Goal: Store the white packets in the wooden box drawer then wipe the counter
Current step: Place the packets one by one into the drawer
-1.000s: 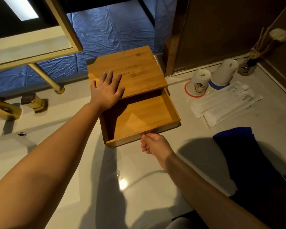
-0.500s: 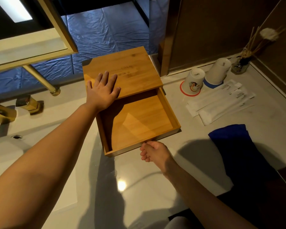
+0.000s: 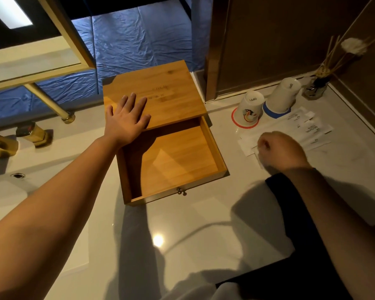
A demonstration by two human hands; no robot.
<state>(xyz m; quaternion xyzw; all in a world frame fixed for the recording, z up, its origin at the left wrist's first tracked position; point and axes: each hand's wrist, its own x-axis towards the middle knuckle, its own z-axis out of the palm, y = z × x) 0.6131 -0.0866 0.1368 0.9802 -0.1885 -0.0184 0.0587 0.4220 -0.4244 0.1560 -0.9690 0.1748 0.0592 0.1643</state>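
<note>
Curled over the flat white paper packets (image 3: 299, 131) lying right of the open, empty wooden box drawer (image 3: 171, 161), the blurred right hand (image 3: 284, 150) may pinch one—unclear—while the flat left hand (image 3: 126, 122) steadies the box; packets look light, flimsy, best lifted by an edge.

wooden box (image 3: 154, 94) drawer (image 3: 178, 161) pulled open | white packets (image 3: 307, 128) flat on counter (image 3: 204, 234)

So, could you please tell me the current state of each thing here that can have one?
drawer: pulled open, nothing inside
wooden box: on the counter, left hand lying flat on its top
white packets: on the counter, outside the drawer
right hand: curled over the packets' near ends, grip unclear
two cups: upside down
blue cloth: lying unused on the counter
</note>
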